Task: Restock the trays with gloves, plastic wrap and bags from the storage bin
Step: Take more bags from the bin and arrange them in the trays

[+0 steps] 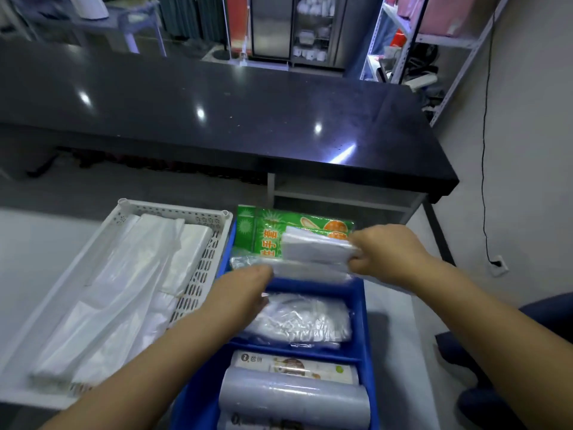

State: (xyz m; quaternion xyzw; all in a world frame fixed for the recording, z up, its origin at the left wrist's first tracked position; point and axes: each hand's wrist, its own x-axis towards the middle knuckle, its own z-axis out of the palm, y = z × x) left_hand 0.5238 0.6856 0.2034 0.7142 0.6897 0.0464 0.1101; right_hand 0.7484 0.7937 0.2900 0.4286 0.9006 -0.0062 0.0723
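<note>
Head view, the only one.

Right hand: thumb and fingers pinch the right end of a flat white pack. The pack is held level over the far compartment of the blue tray, overlapping the green packets that stand in that compartment.

Left hand: back of the hand faces up and the fingers reach forward to the left end of a long clear packet lying across the far divider, just under the white pack. The fingertips are hidden, so I cannot tell whether it grips or only touches.

Blue tray contents, far to near: green packets with orange print, a crinkled packet of clear film in the middle compartment (gloves or bags, cannot tell), and rolls in the nearest one, one with a printed label and one wrapped in plain film.

White tray: perforated walls, touching the blue tray's left side. It holds folded white plastic bags lying lengthwise.

Both trays sit on a pale surface. A glossy black counter lies beyond them.
</note>
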